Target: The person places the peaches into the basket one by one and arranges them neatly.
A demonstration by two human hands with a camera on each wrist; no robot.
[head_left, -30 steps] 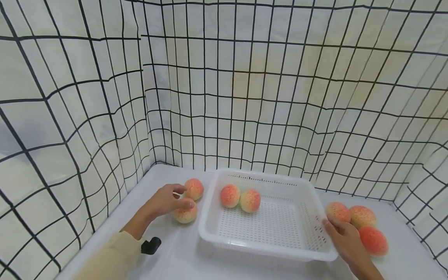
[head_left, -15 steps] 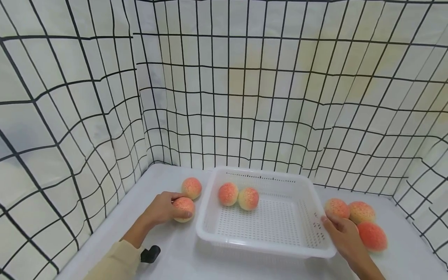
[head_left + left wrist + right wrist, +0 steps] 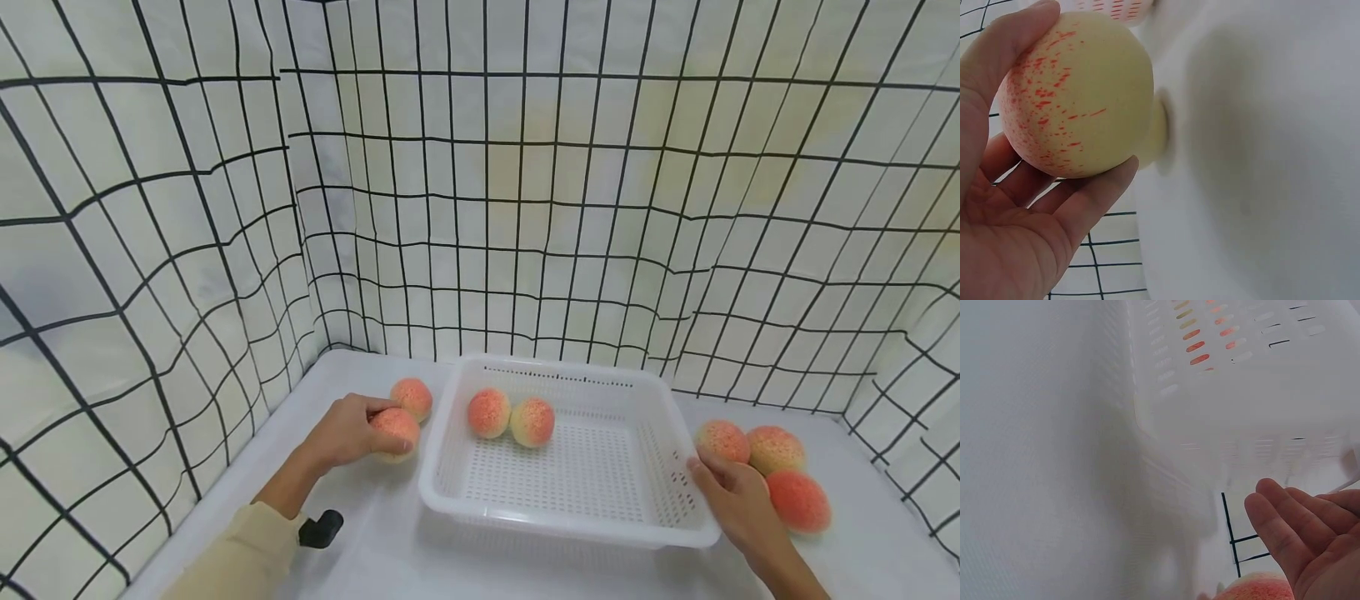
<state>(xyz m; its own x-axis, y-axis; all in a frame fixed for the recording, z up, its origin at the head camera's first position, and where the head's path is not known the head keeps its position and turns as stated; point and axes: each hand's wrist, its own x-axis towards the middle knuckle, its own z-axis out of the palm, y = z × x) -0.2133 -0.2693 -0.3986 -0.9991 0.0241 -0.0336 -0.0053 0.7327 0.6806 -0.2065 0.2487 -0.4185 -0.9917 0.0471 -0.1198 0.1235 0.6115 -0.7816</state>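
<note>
My left hand (image 3: 341,433) grips a peach (image 3: 396,427) between thumb and fingers. In the left wrist view this peach (image 3: 1085,94) is off the white table, its shadow apart from it. Another peach (image 3: 412,397) lies just behind it. The white plastic basket (image 3: 555,521) stands in the middle with two peaches (image 3: 489,413) side by side at its left. My right hand (image 3: 738,504) holds the basket's right rim, thumb over it. In the right wrist view its fingers (image 3: 1272,519) extend outside the basket wall.
Several peaches (image 3: 776,450) lie close together right of the basket, beside my right hand. Black grid netting (image 3: 525,250) over white sheeting walls the table in at the back and sides. A black wrist mount (image 3: 321,529) sticks out below my left sleeve.
My left hand has closed its fingers round the nearer left peach and raised it slightly. The right hand has stayed at the basket rim, and the basket stands where it was.
</note>
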